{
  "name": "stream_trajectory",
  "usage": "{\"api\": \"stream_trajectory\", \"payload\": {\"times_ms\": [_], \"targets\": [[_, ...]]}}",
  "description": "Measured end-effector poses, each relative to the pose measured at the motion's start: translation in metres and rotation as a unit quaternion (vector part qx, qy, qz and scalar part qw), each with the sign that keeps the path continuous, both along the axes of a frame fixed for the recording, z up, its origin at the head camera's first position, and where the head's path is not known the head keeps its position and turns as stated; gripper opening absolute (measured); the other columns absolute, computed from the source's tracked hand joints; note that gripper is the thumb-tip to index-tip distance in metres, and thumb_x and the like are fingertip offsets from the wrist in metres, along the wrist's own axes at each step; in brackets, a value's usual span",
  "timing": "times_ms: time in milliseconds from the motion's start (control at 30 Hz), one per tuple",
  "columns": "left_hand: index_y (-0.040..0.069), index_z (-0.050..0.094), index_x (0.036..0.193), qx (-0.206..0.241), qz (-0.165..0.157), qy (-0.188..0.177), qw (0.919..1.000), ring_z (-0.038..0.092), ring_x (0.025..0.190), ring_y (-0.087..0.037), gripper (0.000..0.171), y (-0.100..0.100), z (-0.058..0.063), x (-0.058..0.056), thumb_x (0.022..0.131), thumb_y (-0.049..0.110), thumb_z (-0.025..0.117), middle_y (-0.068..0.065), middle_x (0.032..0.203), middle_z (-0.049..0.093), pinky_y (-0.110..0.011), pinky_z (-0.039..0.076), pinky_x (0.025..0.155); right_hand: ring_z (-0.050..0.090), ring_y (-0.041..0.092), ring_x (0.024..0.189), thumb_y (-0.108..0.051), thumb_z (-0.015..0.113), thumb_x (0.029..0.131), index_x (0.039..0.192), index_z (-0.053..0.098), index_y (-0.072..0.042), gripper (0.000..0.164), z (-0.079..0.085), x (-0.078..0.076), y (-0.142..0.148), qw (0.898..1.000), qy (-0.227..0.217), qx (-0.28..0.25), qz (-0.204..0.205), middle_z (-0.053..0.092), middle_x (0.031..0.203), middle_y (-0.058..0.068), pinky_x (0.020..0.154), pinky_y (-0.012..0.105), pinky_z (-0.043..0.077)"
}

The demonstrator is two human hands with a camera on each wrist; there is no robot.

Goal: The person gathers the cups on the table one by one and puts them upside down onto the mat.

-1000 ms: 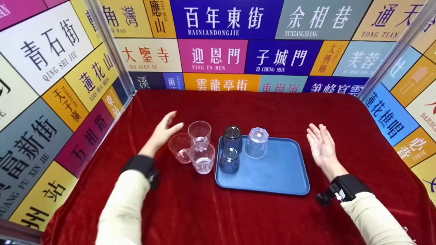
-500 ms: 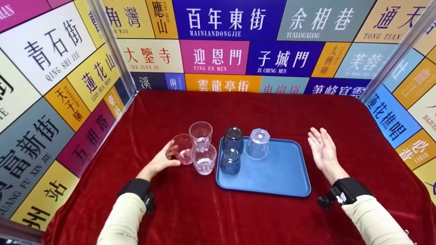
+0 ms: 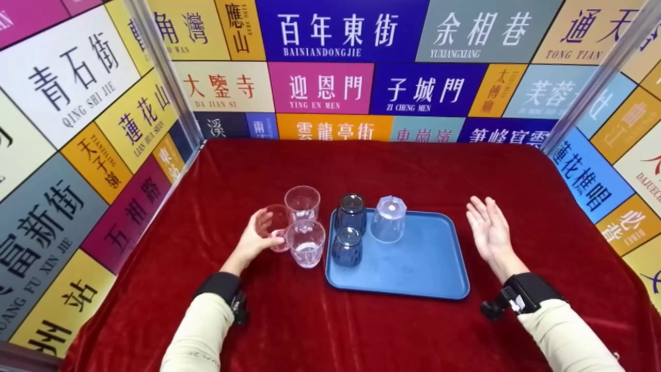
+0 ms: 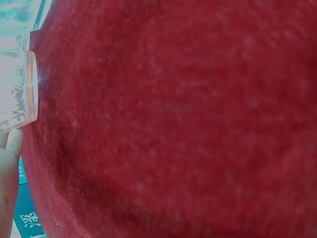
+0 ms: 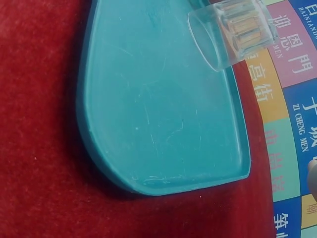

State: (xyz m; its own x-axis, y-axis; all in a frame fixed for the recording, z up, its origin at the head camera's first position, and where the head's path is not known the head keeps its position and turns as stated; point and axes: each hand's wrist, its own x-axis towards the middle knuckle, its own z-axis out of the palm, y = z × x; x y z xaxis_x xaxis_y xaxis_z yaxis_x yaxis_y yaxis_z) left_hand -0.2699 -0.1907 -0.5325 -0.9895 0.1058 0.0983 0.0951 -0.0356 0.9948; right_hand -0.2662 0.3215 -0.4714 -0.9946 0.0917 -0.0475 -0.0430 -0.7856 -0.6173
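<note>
My left hand [image 3: 252, 241] holds a pink-tinted clear drinking glass [image 3: 279, 218], its fingers round the far side and the thumb at the near side. In the left wrist view only part of a glass [image 4: 17, 94] and of the hand [image 4: 7, 186] show at the left edge. Two more clear glasses stand upright against it, one behind [image 3: 302, 199] and one in front [image 3: 305, 247]. To the right of the blue tray [image 3: 413, 266], my right hand [image 3: 489, 230] is held with straight fingers and touches nothing.
Along the tray's left side, two dark blue glasses, one behind [image 3: 351, 214] and one in front [image 3: 347, 248], stand upside down. A clear glass [image 3: 389, 222] is inverted beside them. Red velvet cloth [image 3: 382, 336] covers the table. Panels with street names [image 3: 320, 85] wall it in.
My left hand has come down from behind the clear glasses to the pink-tinted one and taken hold of it. The glasses on the tray stay put. My right hand has barely moved.
</note>
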Motion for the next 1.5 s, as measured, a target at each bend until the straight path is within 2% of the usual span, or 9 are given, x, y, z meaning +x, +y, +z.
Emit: {"api": "stream_trajectory", "payload": {"times_ms": [367,533,733,833,933,1167,1267,1400,1500], "targets": [[-0.006,0.02,0.139,-0.021,0.028,0.0,0.9994,0.029,0.129,-0.041,0.085,-0.008,0.013,-0.004,0.071,-0.007,0.07,-0.029,0.14,0.029,-0.048,0.028,0.105,0.059,0.022,0.097,-0.017,0.05,0.093,0.124,0.026,-0.015,0.04,0.003,0.001,0.006,1.0,0.015,-0.024,0.002,0.064,0.103,0.01,0.113,0.029,0.005],[-0.003,0.022,0.139,-0.019,0.07,0.008,0.9974,0.038,0.124,-0.038,0.084,-0.01,0.035,-0.013,0.071,-0.006,0.07,-0.025,0.136,0.036,-0.045,0.032,0.103,0.061,0.023,0.095,-0.016,0.049,0.093,0.126,0.024,-0.016,0.041,0.005,0.002,0.01,0.999,0.02,-0.031,0.004,0.064,0.101,0.011,0.113,0.029,0.003],[-0.002,0.025,0.139,-0.019,0.149,0.052,0.9872,0.042,0.119,-0.033,0.086,-0.003,0.067,-0.029,0.068,-0.004,0.074,-0.022,0.133,0.04,-0.042,0.035,0.101,0.06,0.022,0.095,-0.016,0.049,0.093,0.144,0.003,-0.02,0.069,0.01,0.0,0.009,1.0,0.017,-0.025,0.009,0.065,0.101,0.01,0.113,0.028,0.005],[-0.002,0.026,0.138,-0.021,0.183,0.085,0.9792,0.043,0.121,-0.03,0.089,0.006,0.082,-0.037,0.065,-0.004,0.077,-0.021,0.132,0.042,-0.037,0.035,0.103,0.059,0.022,0.095,-0.016,0.05,0.093,0.145,0.0,-0.02,0.072,0.01,0.0,0.01,1.0,0.018,-0.022,0.007,0.064,0.101,0.01,0.113,0.028,0.004],[-0.001,0.028,0.137,-0.006,0.206,0.121,0.971,0.043,0.122,-0.026,0.091,0.021,0.097,-0.047,0.062,-0.004,0.08,-0.019,0.132,0.042,-0.031,0.038,0.101,0.06,0.022,0.095,-0.015,0.05,0.093,0.139,0.013,-0.019,0.059,0.009,0.0,0.009,0.999,0.021,-0.029,0.006,0.064,0.101,0.011,0.113,0.029,0.004],[0.0,0.027,0.137,0.08,0.217,0.161,0.9594,0.048,0.115,-0.028,0.091,0.074,0.129,-0.064,0.062,-0.006,0.078,-0.018,0.131,0.042,-0.031,0.043,0.095,0.06,0.023,0.096,-0.015,0.049,0.093,0.125,0.027,-0.016,0.038,0.008,0.0,0.007,0.999,0.03,-0.038,0.01,0.064,0.103,0.012,0.113,0.028,0.003],[-0.001,0.025,0.138,0.159,0.249,0.13,0.9462,0.048,0.116,-0.03,0.089,0.103,0.137,-0.068,0.065,-0.006,0.075,-0.02,0.132,0.042,-0.031,0.042,0.096,0.06,0.022,0.096,-0.015,0.049,0.093,0.126,0.027,-0.016,0.04,0.011,0.0,0.005,0.999,0.029,-0.035,0.011,0.063,0.104,0.012,0.113,0.028,0.004],[-0.001,0.028,0.136,0.292,0.31,0.061,0.9029,0.049,0.116,-0.03,0.081,0.14,0.146,-0.072,0.069,-0.004,0.074,-0.02,0.129,0.044,-0.03,0.044,0.094,0.06,0.021,0.096,-0.015,0.05,0.093,0.139,0.018,-0.019,0.056,0.017,0.0,0.0,0.999,0.028,-0.028,0.009,0.063,0.104,0.011,0.113,0.028,0.006],[0.003,0.034,0.132,0.335,0.316,0.006,0.8879,0.052,0.111,-0.025,0.072,0.165,0.151,-0.068,0.072,0.003,0.074,-0.015,0.123,0.05,-0.028,0.045,0.092,0.053,0.02,0.106,-0.016,0.049,0.093,0.146,0.003,-0.019,0.071,0.022,-0.001,-0.005,1.0,0.028,-0.001,0.005,0.062,0.105,0.008,0.113,0.029,0.008]]}}
